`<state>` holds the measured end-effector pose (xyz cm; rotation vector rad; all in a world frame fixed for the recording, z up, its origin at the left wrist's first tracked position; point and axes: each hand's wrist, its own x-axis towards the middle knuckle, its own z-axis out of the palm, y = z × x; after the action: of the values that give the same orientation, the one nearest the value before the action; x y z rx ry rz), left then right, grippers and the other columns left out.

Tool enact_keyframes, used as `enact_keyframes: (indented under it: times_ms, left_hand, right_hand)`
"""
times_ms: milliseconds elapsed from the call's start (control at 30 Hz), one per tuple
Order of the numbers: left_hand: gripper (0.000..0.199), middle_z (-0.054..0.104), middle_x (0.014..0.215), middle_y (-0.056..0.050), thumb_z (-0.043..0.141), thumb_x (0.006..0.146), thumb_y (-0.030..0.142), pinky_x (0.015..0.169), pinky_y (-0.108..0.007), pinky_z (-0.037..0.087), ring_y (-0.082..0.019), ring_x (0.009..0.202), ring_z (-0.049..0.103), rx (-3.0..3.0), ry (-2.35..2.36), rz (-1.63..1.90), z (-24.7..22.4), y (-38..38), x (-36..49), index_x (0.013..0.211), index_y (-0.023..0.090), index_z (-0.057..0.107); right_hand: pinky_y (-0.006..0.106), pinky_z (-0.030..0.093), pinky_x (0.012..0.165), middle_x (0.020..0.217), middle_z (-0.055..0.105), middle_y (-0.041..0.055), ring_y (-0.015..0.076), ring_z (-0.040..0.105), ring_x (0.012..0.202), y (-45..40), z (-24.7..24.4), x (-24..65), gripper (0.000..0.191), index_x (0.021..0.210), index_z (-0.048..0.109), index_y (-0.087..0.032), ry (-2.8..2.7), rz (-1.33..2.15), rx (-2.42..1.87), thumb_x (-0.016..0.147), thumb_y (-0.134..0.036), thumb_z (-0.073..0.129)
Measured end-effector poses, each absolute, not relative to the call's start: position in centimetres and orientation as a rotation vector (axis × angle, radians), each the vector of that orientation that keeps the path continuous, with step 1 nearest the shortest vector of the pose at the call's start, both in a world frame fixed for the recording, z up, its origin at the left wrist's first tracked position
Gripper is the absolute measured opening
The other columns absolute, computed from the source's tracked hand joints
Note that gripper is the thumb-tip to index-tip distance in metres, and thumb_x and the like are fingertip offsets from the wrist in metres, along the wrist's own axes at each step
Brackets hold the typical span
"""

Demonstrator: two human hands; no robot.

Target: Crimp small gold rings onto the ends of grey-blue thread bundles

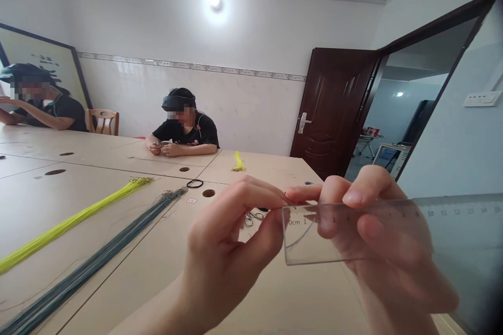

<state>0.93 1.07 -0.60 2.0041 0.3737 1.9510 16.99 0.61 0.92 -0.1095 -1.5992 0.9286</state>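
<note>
The left hand (236,241) has its grip closed, thumb and index fingertip pinched together at the zero end of a clear, rectangular plastic ruler (393,225); whatever small item lies between the fingertips is too hidden to make out. The right hand (377,225) has its grip closed on the ruler, with fingers on both sides of it, some showing through the plastic. The ruler is held up above the desk, nearly level, its numbers running from the left hand toward the right edge of the view. A thin dark strand (302,237) shows through it near the zero end.

Just behind the left hand, small metal scissors (249,220) lie on the pale wood-toned desk (157,293), partly covered by the fingers. Farther to the left are a round black band (195,183), a small white label with red marks (192,201), a long bundle of dark blue-grey strands (98,261) and, roughly alongside it, a bundle of bright yellow-green strands (74,220). A shorter yellow-green bundle (238,161) lies near the far edge.

Across the desk sits a person in a black top (184,131), hands together; another person in dark clothes (66,110) sits at the far left.
</note>
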Motion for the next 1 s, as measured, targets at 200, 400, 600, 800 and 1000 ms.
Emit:
enact_keyframes:
  times_ms: [200, 400, 600, 800, 1000]
  left_hand:
    - [0.022, 0.059, 0.082, 0.003, 0.052, 0.083, -0.003, 0.068, -0.019, 0.047, -0.007, 0.077, 0.054, 2.060, 0.327, 1.920, -0.8, 1.1, 0.6, 0.086, 0.019, 0.057]
    - [0.023, 0.059, 0.084, 0.003, 0.051, 0.084, -0.002, 0.071, -0.020, 0.047, -0.007, 0.078, 0.054, 2.070, 0.312, 1.886, -0.8, 1.3, 0.5, 0.089, 0.019, 0.057]
    - [0.021, 0.061, 0.085, 0.003, 0.054, 0.083, -0.001, 0.069, -0.020, 0.049, -0.008, 0.080, 0.057, 2.053, 0.364, 1.937, -0.6, 0.8, 0.5, 0.085, 0.020, 0.057]
    - [0.021, 0.063, 0.080, 0.003, 0.054, 0.081, 0.000, 0.067, -0.024, 0.050, -0.011, 0.077, 0.061, 1.988, 0.527, 1.930, -0.4, 1.0, 0.8, 0.076, 0.020, 0.055]
    - [0.021, 0.062, 0.076, 0.003, 0.055, 0.079, 0.000, 0.060, -0.024, 0.045, -0.011, 0.071, 0.058, 2.108, 0.698, 1.858, -0.5, 1.5, 1.0, 0.072, 0.020, 0.053]
  right_hand:
    - [0.041, 0.047, 0.092, 0.073, 0.063, -0.0010, 0.0229, 0.065, 0.098, 0.7, 0.7, 17.2, 0.006, 0.090, 0.059, -0.026, -1.607, 0.913, -0.122, 0.087, -0.022, 0.055]
    - [0.039, 0.046, 0.093, 0.074, 0.063, -0.0008, 0.0213, 0.064, 0.099, 0.7, 0.8, 17.0, 0.008, 0.091, 0.059, -0.025, -1.608, 0.919, -0.089, 0.088, -0.020, 0.054]
    - [0.042, 0.045, 0.096, 0.077, 0.062, 0.0003, 0.0235, 0.061, 0.105, 0.4, 0.9, 16.9, 0.009, 0.092, 0.059, -0.024, -1.605, 0.930, -0.071, 0.088, -0.019, 0.053]
    - [0.035, 0.056, 0.085, 0.085, 0.051, 0.0013, 0.0179, 0.062, 0.091, -0.1, 1.3, 18.2, 0.012, 0.080, 0.060, -0.020, -1.517, 1.079, -0.072, 0.082, -0.012, 0.051]
    - [0.032, 0.058, 0.057, 0.056, 0.042, -0.0049, 0.0090, 0.048, 0.049, 0.2, 1.1, 17.3, 0.022, 0.090, 0.064, -0.021, -1.531, 0.999, -0.484, 0.094, -0.033, 0.047]
